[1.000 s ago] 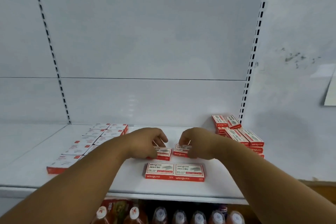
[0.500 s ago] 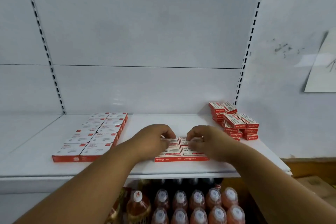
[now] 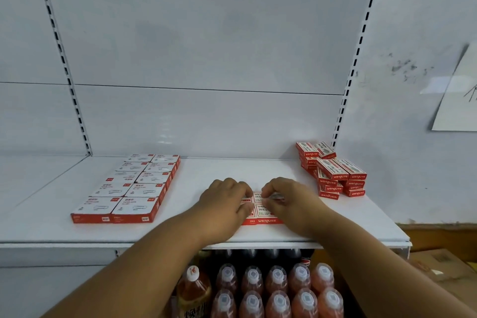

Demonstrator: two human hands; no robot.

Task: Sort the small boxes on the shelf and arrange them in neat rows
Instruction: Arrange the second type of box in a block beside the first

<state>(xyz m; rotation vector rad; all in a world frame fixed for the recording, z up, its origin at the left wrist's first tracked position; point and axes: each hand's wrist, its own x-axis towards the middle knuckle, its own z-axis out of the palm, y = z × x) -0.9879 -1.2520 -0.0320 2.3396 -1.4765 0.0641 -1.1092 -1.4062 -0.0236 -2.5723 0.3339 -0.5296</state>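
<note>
Staple boxes (image 3: 260,210) half hidden — left hand (image 3: 224,204), right hand (image 3: 290,201) pinching them.

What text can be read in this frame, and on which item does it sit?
"wengu": front edge of the staple boxes under the hands, and on the stacked boxes at right.
"24/6": tops of the boxes under the hands.
Paper clip boxes at left: print too blurred to read.
Bottle label: characters unclear.
</note>
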